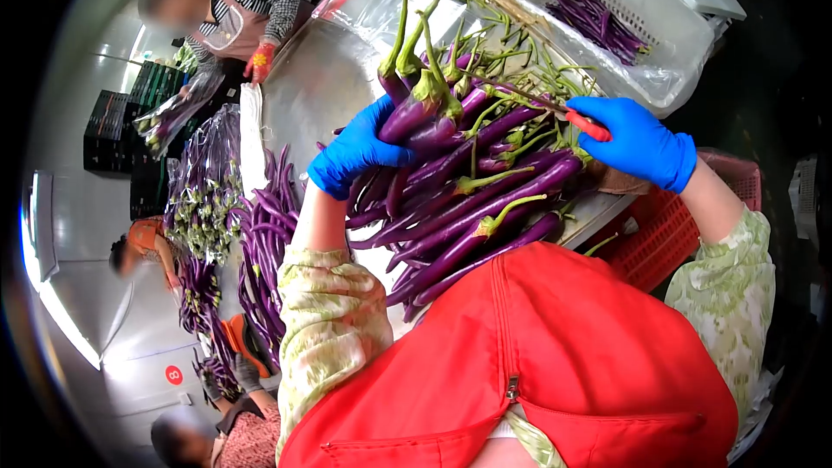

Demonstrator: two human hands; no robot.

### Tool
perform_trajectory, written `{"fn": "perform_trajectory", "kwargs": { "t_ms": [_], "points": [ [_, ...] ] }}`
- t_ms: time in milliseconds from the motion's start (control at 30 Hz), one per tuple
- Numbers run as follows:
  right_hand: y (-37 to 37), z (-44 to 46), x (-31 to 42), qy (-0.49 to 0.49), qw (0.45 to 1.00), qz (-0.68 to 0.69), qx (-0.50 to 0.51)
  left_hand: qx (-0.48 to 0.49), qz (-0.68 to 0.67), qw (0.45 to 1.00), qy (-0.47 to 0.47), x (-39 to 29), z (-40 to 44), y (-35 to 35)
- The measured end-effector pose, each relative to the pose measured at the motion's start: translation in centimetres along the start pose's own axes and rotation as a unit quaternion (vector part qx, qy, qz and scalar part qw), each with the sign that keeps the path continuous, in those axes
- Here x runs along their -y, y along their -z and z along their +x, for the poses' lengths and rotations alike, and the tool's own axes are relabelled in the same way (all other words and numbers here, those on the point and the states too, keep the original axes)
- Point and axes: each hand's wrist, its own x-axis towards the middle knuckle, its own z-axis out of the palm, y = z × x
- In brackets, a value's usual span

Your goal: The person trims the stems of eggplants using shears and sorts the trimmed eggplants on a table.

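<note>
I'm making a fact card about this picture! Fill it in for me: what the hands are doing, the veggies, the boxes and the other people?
Left hand: blue glove, holding a bunch of eggplants, stems pointing up
Right hand: blue glove, gripping a red-handled tool
Underneath: a pile of purple eggplants on a table
Green bits: loose stems beyond the pile
Boxes: white crate with more eggplants; red crate near the right arm
Other people: at least three, one wearing a red glove

Purple eggplants (539, 184), red apron (607, 329)
</note>
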Motion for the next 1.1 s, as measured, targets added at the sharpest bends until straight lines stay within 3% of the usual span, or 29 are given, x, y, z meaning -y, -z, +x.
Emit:
{"fn": "perform_trajectory", "kwargs": {
  "t_ms": [67,200,367,467,567,767,867,933,1100],
  "points": [
    [0.2,0.5,0.7,0.005,1.0,0.015,0.012,-0.006,-0.014,1.0,0.012,-0.5,0.0,-0.6],
    [1.5,1.7,2.3,-0.059,0.986,-0.017,0.153,-0.011,-0.013,1.0,0.008,-0.6,0.2,-1.0],
    [2.9,3.0,2.7,-0.057,0.966,-0.042,0.247,-0.007,-0.033,0.999,0.001,-1.1,0.1,-2.4],
    [2.8,2.9,3.5,-0.043,0.965,-0.184,0.182,-0.006,-0.027,1.0,0.003,0.0,0.5,-2.2],
    [2.8,3.0,3.5,-0.036,0.954,-0.237,0.178,0.003,-0.018,1.0,0.004,0.2,0.9,-1.9],
    [1.8,2.1,1.9,0.004,0.977,-0.179,0.12,0.018,-0.012,1.0,0.018,0.4,1.3,-1.4],
    [0.5,0.9,0.7,-0.041,0.975,-0.16,0.146,0.025,0.007,0.999,0.018,0.9,1.2,-0.9],
    [-0.6,-0.1,-1.4,0.003,0.981,-0.16,0.109,0.029,0.007,0.999,0.015,1.0,1.1,-0.4],
    [-1.8,0.8,-0.7,-0.052,0.998,0.043,0.017,0.023,0.005,1.0,0.011,1.0,0.8,0.1]
  ]
}}
